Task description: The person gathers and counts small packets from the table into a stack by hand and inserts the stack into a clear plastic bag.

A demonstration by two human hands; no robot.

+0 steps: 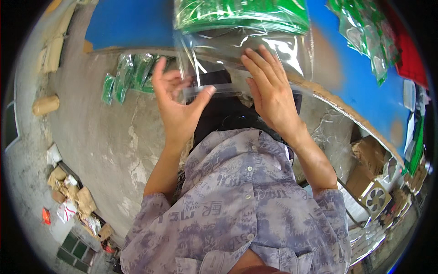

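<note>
A large clear plastic bag (292, 57) lies over the near edge of the blue-topped table, its loose end hanging toward me. Green-printed plastic packs (242, 16) fill its far part. My right hand (273, 89) is open and rests with its fingers stretched out on the bag's clear front part. At the bag's lower left corner my left hand (180, 107) is open, fingers spread and slightly blurred. Its thumb is by the bag's near edge; whether it touches the film I cannot tell.
The blue table (360, 91) has a worn brown edge, with more green-printed packs (365, 36) at the far right. Below left, green packs (130, 77) lie near the floor. Cartons (369, 155) and a small fan (376, 198) stand at right; rubbish (73, 196) lines the left wall.
</note>
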